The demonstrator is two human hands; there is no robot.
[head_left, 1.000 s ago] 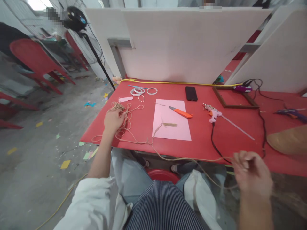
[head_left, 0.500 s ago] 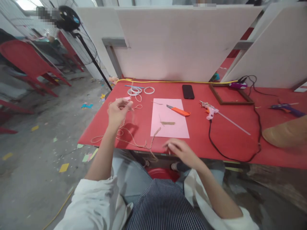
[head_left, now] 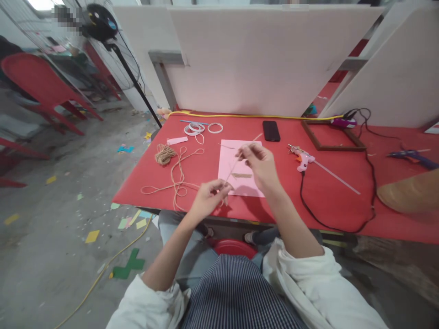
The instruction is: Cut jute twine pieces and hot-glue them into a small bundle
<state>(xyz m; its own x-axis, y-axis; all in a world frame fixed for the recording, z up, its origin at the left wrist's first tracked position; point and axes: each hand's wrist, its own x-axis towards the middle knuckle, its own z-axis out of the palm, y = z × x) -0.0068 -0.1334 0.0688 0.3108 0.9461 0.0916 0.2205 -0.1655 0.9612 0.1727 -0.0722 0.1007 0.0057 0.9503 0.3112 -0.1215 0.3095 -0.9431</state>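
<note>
Thin pale stick [head_left: 233,167] is held above the pink card [head_left: 229,153], pinched at separate points by the left hand [head_left: 208,198] and the right hand [head_left: 259,165]; the hands are apart, both closed on it. Jute twine coil [head_left: 165,154] is set down left of the card, its loose strand [head_left: 178,183] looped on the red table [head_left: 308,214]. A small fibre bundle [head_left: 242,175] lies on the card, apart from the stick. Glue gun [head_left: 301,161] is placed right of the card, phone [head_left: 271,130] beyond it. The left hand is just above the table's near edge.
</note>
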